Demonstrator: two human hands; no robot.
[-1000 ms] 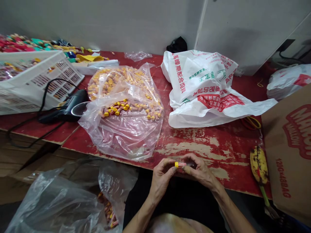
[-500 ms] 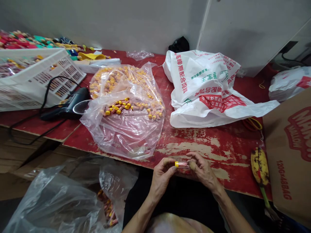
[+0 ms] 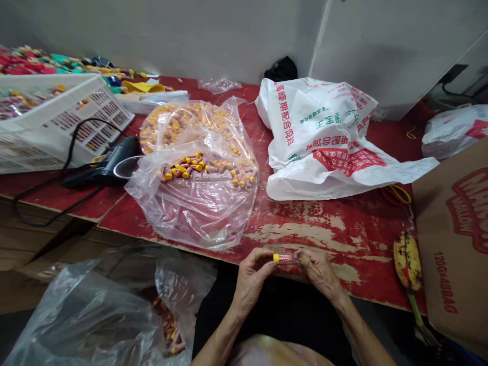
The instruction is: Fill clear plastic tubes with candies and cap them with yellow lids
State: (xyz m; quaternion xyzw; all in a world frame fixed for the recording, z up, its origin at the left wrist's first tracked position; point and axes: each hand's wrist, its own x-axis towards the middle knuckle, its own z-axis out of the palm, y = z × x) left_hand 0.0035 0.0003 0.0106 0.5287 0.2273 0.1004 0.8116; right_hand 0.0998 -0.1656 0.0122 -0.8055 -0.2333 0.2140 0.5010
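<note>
Between my two hands lies a small clear tube (image 3: 285, 258) with a yellow cap and pinkish contents, held level over the table's front edge. My left hand (image 3: 253, 277) pinches its capped end between thumb and fingers. At the other end, the thumb and fingers of my right hand (image 3: 319, 272) close on the clear part. A clear plastic bag (image 3: 206, 213) on the table beyond my left hand contains many similar yellow-capped tubes (image 3: 185, 168). Another clear bag (image 3: 95, 315), low at the left, has more of these tubes (image 3: 170, 328) in it.
A black heat gun (image 3: 110, 162) with a cord lies left of the bag, by a white plastic basket (image 3: 87, 112). A white printed sack (image 3: 320, 137) stands at the back. A banana (image 3: 407, 262) and a cardboard box (image 3: 453, 234) are at the right on the worn red table (image 3: 305, 218).
My right fingers, raised and partly spread before, have folded down around the tube's end. The left hand keeps its pinch on the capped end.
</note>
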